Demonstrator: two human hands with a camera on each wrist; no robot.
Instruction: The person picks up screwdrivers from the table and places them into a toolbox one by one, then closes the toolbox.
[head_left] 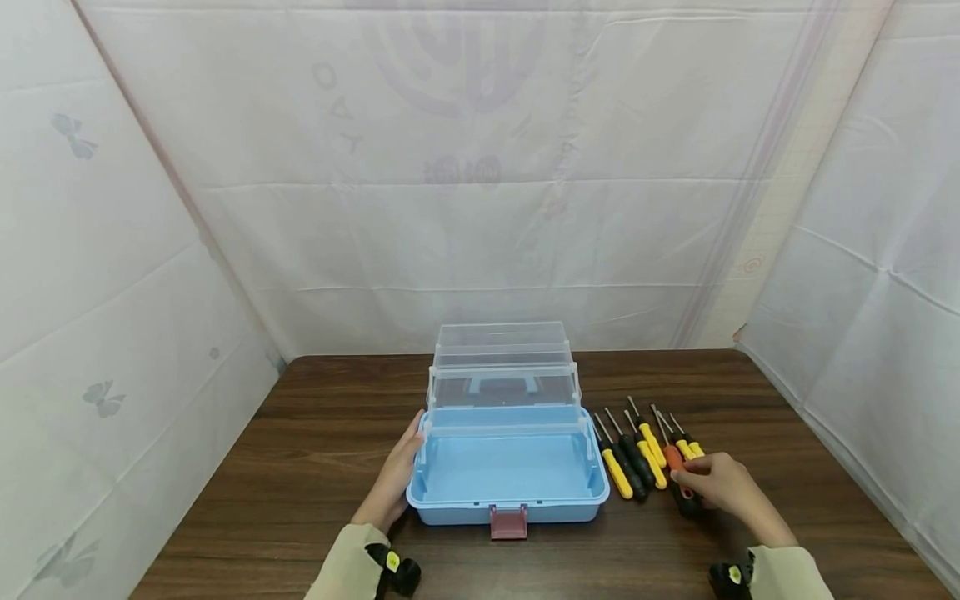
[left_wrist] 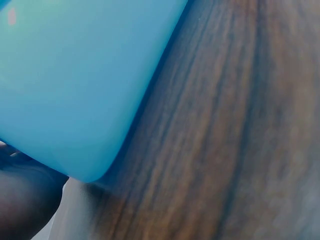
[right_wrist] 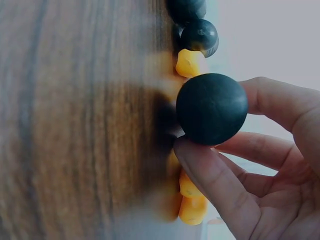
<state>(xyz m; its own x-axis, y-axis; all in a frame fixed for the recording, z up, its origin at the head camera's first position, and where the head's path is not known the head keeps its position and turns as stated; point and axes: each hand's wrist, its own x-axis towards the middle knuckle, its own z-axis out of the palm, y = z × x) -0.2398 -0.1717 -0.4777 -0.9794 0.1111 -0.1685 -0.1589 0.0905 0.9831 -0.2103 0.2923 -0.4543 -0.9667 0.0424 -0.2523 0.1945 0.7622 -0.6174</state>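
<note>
A light blue toolbox (head_left: pixel 510 471) stands on the table with its clear lid (head_left: pixel 502 346) raised and its tray bare. Against the toolbox's left wall lies my left hand (head_left: pixel 396 477), fingers stretched along the side; the left wrist view catches only a blurred part of that hand beside the blue wall (left_wrist: pixel 85 90). My right hand (head_left: pixel 723 485) pinches a screwdriver (head_left: pixel 673 458) by its red and black handle, between thumb and fingers. The black handle end (right_wrist: pixel 212 109) faces the right wrist camera. How far the screwdriver is off the table, I cannot tell.
Several more screwdrivers with yellow or black handles (head_left: pixel 617 473) lie side by side right of the toolbox, shafts pointing away. A pinkish latch (head_left: pixel 508 522) hangs at the toolbox front. The brown wooden table (head_left: pixel 315 467) is bordered by white sheeting (head_left: pixel 487 250).
</note>
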